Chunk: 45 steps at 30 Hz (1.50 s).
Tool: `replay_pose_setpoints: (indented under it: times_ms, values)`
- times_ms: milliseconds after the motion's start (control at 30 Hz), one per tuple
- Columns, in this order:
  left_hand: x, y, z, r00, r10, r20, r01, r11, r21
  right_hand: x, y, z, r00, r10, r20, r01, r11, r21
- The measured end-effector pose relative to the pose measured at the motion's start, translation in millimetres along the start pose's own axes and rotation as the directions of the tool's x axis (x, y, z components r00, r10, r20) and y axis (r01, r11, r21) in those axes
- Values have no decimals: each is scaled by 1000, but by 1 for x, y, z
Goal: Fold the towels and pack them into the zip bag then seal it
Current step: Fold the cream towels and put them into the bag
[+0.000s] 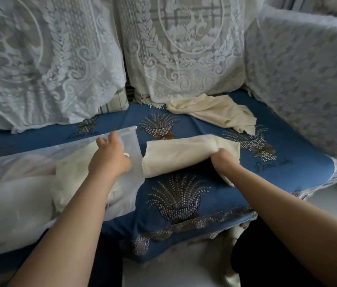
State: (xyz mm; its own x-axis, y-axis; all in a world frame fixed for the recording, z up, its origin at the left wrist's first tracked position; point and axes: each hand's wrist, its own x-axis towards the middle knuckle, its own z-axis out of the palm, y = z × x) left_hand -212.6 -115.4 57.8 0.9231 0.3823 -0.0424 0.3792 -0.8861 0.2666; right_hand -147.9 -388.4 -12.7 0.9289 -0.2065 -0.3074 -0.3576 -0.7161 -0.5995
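Observation:
A clear zip bag (18, 183) lies on the left of the blue sofa seat, its mouth facing right, with a cream towel (70, 175) inside it. My left hand (109, 156) grips the upper lip of the bag's mouth. My right hand (223, 158) grips a folded cream towel (180, 154), holding it just right of the bag's mouth, a little above the seat. Another cream towel (215, 110) lies crumpled and unfolded at the back of the seat.
The blue seat cover (176, 195) with beaded patterns carries everything. Lace-covered cushions (180, 48) stand along the back and a lace-covered armrest (304, 79) rises on the right. The seat's front edge is close to me.

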Motion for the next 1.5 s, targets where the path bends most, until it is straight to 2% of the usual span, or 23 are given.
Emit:
replay_pose_setpoints:
  times_ms: [100,200,300,400,500,567,633,667,733,767,833,867,900,967,1000,1033,1067,1100,1167,1200,1267,1367,1500]
  values:
    - [0,-9,-6,996,31,-82,-36,997,-62,-25,-27,-7,986,-163,-21,149,830,537]
    - [-4,-14,-11,986,51,-159,-82,978,-192,-53,-50,-1,941,-335,-45,267,658,704]
    - [-6,-17,-11,970,57,-236,-133,939,-317,-72,-77,21,885,-466,12,374,725,579]
    - [-8,-15,-11,944,16,-328,-168,882,-440,-98,-96,59,780,-577,243,463,793,397]
    - [-14,-17,-14,865,5,-503,-276,841,-466,-114,-105,86,688,-555,467,551,819,161]
    - [-18,-22,-16,854,21,-521,-310,824,-475,-115,-109,89,626,-502,596,597,801,48]
    - [-19,-27,-18,898,59,-436,-295,815,-499,-109,-114,88,588,-465,662,587,808,46]
    - [-21,-31,-19,933,91,-348,-272,812,-517,-105,-117,90,612,-478,630,541,834,107]
    - [-27,-38,-20,976,183,-117,-217,808,-548,-96,-123,93,759,-477,443,346,872,346]
    - [-31,-41,-20,973,231,-12,-199,810,-551,-90,-126,96,828,-467,312,268,817,511]
    - [-39,-46,-19,956,288,62,-210,814,-541,-82,-132,100,831,-526,180,302,699,648]
    - [-41,-47,-19,955,295,31,-230,803,-550,-81,-134,104,754,-616,230,374,690,620]
    - [-43,-48,-20,958,287,-15,-243,783,-573,-84,-134,107,615,-689,383,447,705,550]
    - [-44,-52,-23,963,263,-64,-243,739,-629,-90,-130,118,260,-594,762,529,748,402]
    - [-44,-54,-24,961,264,-78,-253,737,-627,-90,-129,123,147,-505,850,530,766,363]
    - [-43,-59,-25,956,276,-95,-277,752,-598,-93,-129,122,98,-453,886,475,804,358]
    - [-43,-64,-25,951,288,-108,-298,773,-560,-95,-131,120,130,-442,888,408,840,358]
    - [-42,-68,-25,950,289,-120,-308,792,-527,-95,-135,117,237,-451,860,390,855,341]
    - [-39,-78,-24,954,267,-136,-299,808,-507,-90,-137,114,469,-452,759,518,837,178]
    - [-38,-83,-23,960,257,-115,-277,794,-541,-86,-136,116,512,-425,747,560,824,86]
    - [-37,-87,-24,962,272,-1,-198,698,-688,-87,-133,122,501,-361,786,522,851,57]
    - [-40,-86,-23,940,327,95,-67,450,-891,-89,-137,155,478,-431,765,429,875,225]
    - [-44,-85,-22,937,318,141,86,181,-980,-94,-160,185,420,-514,748,444,835,325]
